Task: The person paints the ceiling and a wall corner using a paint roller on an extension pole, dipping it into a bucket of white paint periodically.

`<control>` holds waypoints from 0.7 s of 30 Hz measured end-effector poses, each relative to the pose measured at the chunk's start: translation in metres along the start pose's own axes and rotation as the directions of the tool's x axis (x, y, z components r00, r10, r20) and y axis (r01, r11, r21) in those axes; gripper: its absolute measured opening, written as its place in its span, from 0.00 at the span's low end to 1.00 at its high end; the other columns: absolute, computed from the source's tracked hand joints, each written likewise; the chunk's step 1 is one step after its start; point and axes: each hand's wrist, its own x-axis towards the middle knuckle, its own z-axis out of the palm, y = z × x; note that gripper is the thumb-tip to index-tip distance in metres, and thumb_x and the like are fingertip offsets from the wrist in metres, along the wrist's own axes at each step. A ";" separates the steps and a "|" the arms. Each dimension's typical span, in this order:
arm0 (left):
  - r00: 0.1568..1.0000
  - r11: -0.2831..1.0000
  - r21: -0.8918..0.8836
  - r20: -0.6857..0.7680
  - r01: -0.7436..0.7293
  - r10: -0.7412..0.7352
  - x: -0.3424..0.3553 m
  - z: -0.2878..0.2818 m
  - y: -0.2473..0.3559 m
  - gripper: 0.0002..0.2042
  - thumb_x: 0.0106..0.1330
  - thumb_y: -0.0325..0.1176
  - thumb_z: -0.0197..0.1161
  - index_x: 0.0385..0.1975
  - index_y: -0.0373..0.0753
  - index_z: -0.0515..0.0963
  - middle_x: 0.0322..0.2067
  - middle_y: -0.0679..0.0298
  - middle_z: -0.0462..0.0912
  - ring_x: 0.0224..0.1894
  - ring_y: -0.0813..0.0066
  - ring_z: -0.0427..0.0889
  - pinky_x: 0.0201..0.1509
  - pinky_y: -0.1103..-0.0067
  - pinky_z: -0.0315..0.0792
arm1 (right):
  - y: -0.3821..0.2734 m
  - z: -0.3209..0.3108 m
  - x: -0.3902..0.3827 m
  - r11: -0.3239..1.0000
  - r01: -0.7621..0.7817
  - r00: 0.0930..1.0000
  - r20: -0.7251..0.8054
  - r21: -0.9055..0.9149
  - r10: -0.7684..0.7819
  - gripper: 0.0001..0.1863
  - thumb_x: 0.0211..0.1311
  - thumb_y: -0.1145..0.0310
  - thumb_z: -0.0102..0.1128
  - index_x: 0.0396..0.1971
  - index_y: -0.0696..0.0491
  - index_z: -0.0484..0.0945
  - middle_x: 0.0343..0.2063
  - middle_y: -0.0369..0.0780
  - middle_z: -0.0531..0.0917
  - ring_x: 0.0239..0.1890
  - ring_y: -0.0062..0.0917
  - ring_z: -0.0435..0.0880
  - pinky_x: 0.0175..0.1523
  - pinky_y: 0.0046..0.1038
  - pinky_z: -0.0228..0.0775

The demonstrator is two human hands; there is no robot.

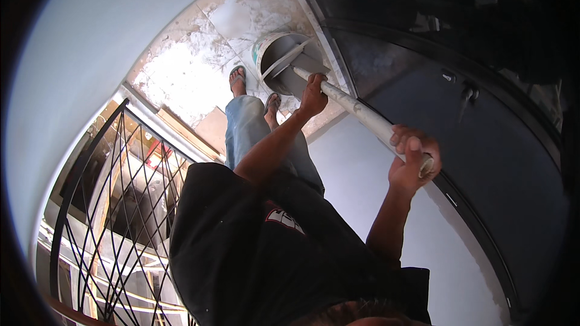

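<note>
The long pale pole [362, 115] runs from about two o'clock of my chest down toward twelve, its far end sunk in the grey bucket [284, 60] on the stained floor tiles [193, 78]. My right hand [412, 160] is closed around its top end and my left hand [314, 95] is wrapped round it lower down, near the bucket's rim. It looks stiff, fairly light, and dusty with dried white, so I judge a spread two-handed grip suits it. My sandalled feet [238, 78] stand at eleven of the bucket, the black railing [109, 205] at eight o'clock, the dark glass door [483, 115] at three
</note>
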 end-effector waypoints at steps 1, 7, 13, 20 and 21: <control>0.999 1.000 -0.010 -0.024 0.022 -0.022 0.001 0.002 -0.015 0.18 0.51 0.17 0.58 0.44 0.36 0.71 0.46 0.47 0.74 0.51 0.40 0.73 0.52 0.60 0.70 | 0.018 0.001 -0.005 1.000 0.001 0.999 0.047 -0.014 0.000 0.09 0.62 0.76 0.58 0.24 0.54 0.69 0.18 0.38 0.77 0.25 0.23 0.78 0.44 0.41 0.76; 0.999 1.000 0.017 -0.034 0.002 -0.002 -0.017 0.025 -0.019 0.17 0.54 0.21 0.61 0.45 0.37 0.71 0.47 0.50 0.75 0.51 0.43 0.75 0.52 0.63 0.71 | 0.013 -0.015 -0.016 1.000 0.010 0.994 0.105 0.023 -0.013 0.10 0.63 0.75 0.58 0.23 0.54 0.68 0.18 0.38 0.76 0.24 0.24 0.76 0.40 0.37 0.74; 0.990 1.000 0.006 0.136 0.021 -0.022 -0.044 0.005 0.096 0.17 0.54 0.20 0.59 0.45 0.39 0.72 0.50 0.53 0.74 0.54 0.45 0.74 0.55 0.61 0.72 | -0.082 -0.076 0.005 0.989 0.129 0.982 0.130 0.067 -0.137 0.10 0.64 0.67 0.56 0.23 0.50 0.67 0.16 0.36 0.71 0.21 0.24 0.72 0.38 0.37 0.71; 0.999 0.998 0.059 -0.019 -0.031 0.033 -0.013 0.024 -0.041 0.16 0.53 0.20 0.60 0.42 0.37 0.71 0.46 0.49 0.74 0.50 0.41 0.73 0.51 0.59 0.70 | 0.036 -0.024 -0.032 0.998 -0.011 0.994 0.108 0.059 0.005 0.10 0.60 0.77 0.60 0.23 0.53 0.68 0.19 0.38 0.77 0.25 0.24 0.77 0.48 0.42 0.74; 1.000 0.998 0.058 -0.017 -0.022 0.023 -0.013 0.026 -0.046 0.15 0.54 0.20 0.60 0.42 0.37 0.71 0.47 0.49 0.74 0.50 0.41 0.73 0.51 0.59 0.71 | 0.042 -0.023 -0.039 1.000 -0.015 0.995 0.102 0.016 0.013 0.10 0.61 0.75 0.60 0.23 0.53 0.68 0.19 0.38 0.77 0.25 0.23 0.77 0.47 0.42 0.74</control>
